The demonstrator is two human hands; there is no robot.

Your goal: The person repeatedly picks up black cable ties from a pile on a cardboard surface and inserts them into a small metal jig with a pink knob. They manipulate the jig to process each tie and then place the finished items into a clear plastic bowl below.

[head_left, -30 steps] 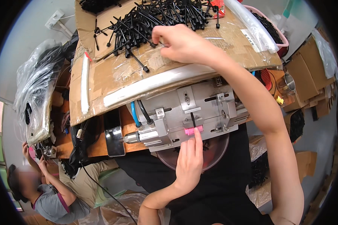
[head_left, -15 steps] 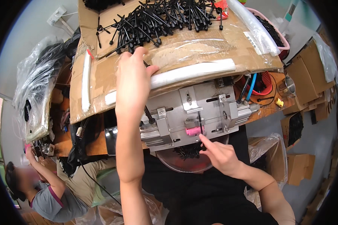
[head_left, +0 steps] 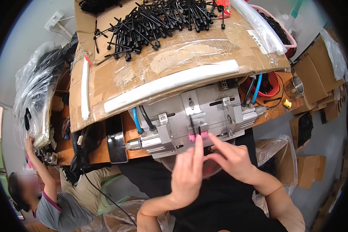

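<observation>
My left hand [head_left: 186,176] is over the front of a metal fixture, fingers closed together and pointing forward. A short black rod end [head_left: 199,130] sticks out past its fingertips, at the pink block [head_left: 192,137]. Just left of it, another thin black rod [head_left: 191,123] stands along the fixture's centre. My right hand [head_left: 236,160] is beside it, index finger stretched to the pink block's right end and thumb apart; nothing shows in its grip. The metal fixture [head_left: 181,104] has a clamp cylinder at each side. My fingers hide most of the pink block.
Beyond the fixture, a cardboard sheet [head_left: 189,50] bears a pile of thick-headed black rods [head_left: 143,29] and a white padded strip [head_left: 174,86]. A clear bowl [head_left: 170,164] is under the fixture. A phone [head_left: 116,141] lies left. A co-worker [head_left: 62,201] sits at far left.
My left hand has come back from the rod pile to the pink block, bringing a black rod. My right hand has shifted slightly right and stays near the block.
</observation>
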